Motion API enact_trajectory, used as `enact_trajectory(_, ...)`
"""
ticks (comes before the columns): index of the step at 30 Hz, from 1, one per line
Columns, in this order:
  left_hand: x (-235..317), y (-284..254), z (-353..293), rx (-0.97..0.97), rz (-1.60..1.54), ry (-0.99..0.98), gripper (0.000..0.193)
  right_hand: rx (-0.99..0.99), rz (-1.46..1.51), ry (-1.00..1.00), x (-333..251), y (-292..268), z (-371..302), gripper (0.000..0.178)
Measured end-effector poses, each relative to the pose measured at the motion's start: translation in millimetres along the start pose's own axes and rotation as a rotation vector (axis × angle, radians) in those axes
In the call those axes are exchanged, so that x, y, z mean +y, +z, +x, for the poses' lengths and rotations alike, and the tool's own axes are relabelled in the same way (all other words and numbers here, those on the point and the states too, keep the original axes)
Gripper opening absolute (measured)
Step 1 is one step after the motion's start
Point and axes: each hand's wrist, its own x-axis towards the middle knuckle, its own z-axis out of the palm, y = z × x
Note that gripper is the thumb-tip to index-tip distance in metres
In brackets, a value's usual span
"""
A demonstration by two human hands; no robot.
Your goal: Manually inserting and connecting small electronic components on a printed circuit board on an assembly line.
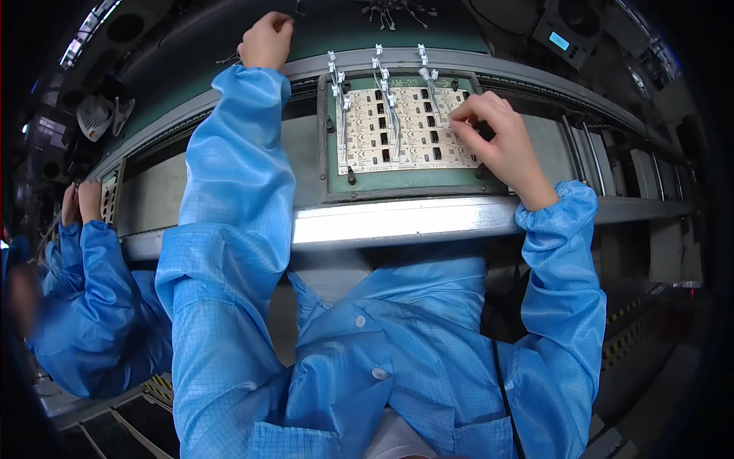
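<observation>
A panel of white circuit boards (409,140) with rows of black parts lies in a green framed fixture (382,180) in front of me. Several white wires with plugs (390,99) run over the panel, and their far ends stick out past its far edge. At the panel's right side, my right hand (497,138) pinches the near end of a wire (433,99) between thumb and forefinger. My left hand (267,40) reaches beyond the rail at the far left, fingers curled together. What it holds, if anything, is hidden.
A metal rail (405,222) crosses between me and the fixture. A bundle of wires (394,11) lies on the far green surface. A device with a lit blue screen (559,40) stands far right. At left, a co-worker's hands (84,201) touch another board (109,199).
</observation>
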Motion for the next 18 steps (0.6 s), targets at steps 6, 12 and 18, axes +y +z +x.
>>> enact_trajectory(6, 53, -29, -37, -0.022, -0.967, -0.015, 0.010, -0.148, 0.046, 0.140, 13, 7, -4, 0.005)
enact_trajectory(12, 92, -63, -86, -0.110, -1.019, 0.076, 0.012, -0.178, 0.039, 0.166, 4, 3, -1, 0.006)
enact_trajectory(18, 95, -57, -108, -0.078, -0.897, 0.202, 0.016, -0.163, -0.112, -0.001, -2, 0, -4, 0.008)
